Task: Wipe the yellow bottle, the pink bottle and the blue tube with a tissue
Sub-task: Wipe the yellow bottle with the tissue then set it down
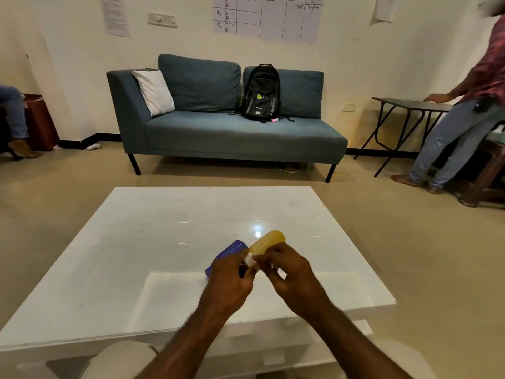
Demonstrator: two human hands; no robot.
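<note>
Blue tube (pixel 228 253): just beyond left hand's knuckles, low over white table (pixel 136 255); resting or held, cannot tell.
Left hand (pixel 229 283): curled shut around neck end of yellow bottle, fingers closed, thumb side toward right hand.
Tissue (pixel 250 259): small white scrap showing between the two hands, at bottle's neck.
Yellow bottle (pixel 267 242): tilted up and away, round end clear of both hands, above right hand's fingertips.
Right hand (pixel 289 274): fingers bunched, pinching white tissue against bottle's near end; touching left hand or just beside it.
Pink bottle: not seen; possibly hidden behind hands.
Step in hand: wiping yellow bottle, likely first of three.
Next move: judged to need tissue drawn along body toward far round end, bottle turned in left hand to reach all sides.
</note>
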